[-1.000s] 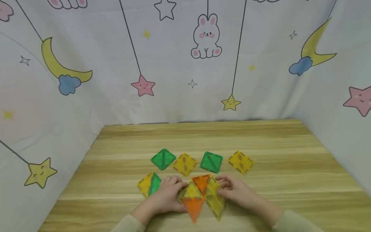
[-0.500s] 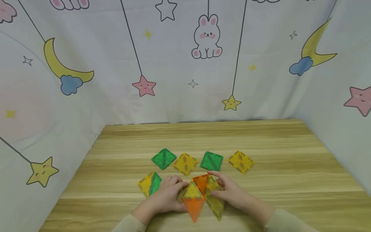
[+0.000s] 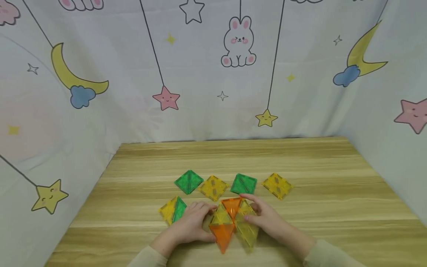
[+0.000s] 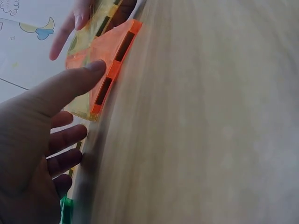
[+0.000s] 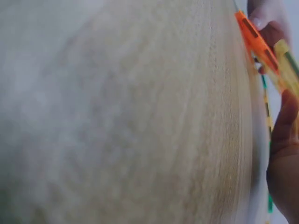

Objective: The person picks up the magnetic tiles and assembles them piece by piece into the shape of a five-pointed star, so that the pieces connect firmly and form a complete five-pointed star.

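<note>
In the head view, translucent triangular magnetic tiles are joined edge to edge between my hands. An orange triangle [image 3: 231, 206] sits at the far end, with a yellow triangle [image 3: 221, 216] left of it. Another orange triangle [image 3: 222, 235] points toward me, and two yellow triangles [image 3: 247, 231] form the right side. My left hand [image 3: 191, 222] holds the left side, its thumb on the near orange tile [image 4: 119, 42] in the left wrist view. My right hand [image 3: 267, 217] pinches the upper right yellow tile between thumb and fingers. The right wrist view shows the tiles tilted.
Behind the hands lie a green diamond [image 3: 182, 181], a yellow diamond [image 3: 207, 188], a green square pair [image 3: 248, 181] and another yellow pair [image 3: 283, 185] on the wooden table [image 3: 333, 185]. A yellow-green pair [image 3: 168, 210] lies beside my left hand. A printed curtain [image 3: 200, 126] hangs behind.
My right hand has moved left onto the upper yellow tile and taken hold of it. The joined tiles have shifted slightly away from me, their near points rising and the right one blurring.
</note>
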Motion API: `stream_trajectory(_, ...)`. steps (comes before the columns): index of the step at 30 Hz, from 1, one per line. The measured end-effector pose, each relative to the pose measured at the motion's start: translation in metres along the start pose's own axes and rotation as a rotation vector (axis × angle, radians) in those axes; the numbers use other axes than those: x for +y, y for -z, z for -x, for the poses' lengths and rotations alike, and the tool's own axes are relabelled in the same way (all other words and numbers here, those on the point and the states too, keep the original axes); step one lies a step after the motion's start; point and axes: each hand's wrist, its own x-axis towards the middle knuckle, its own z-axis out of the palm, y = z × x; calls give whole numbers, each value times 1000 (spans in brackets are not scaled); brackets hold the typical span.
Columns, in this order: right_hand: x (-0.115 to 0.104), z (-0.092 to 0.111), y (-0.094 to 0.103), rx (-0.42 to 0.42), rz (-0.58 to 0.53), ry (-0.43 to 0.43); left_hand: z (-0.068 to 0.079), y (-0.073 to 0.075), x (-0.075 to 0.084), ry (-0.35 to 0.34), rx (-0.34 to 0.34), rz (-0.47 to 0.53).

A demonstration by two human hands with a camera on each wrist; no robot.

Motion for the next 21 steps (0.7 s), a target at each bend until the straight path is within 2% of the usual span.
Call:
stream_trajectory(5, -1, 0, 1, -17, -67, 0, -3, -2, 0, 21, -20, 134)
stream_trajectory(14, 3, 0, 0, 43, -39, 14, -3, -7, 5, 51, -24, 360)
stream_trajectory(21, 8, 0, 2, 52, -70, 56, -7, -11, 8, 88, -43, 529)
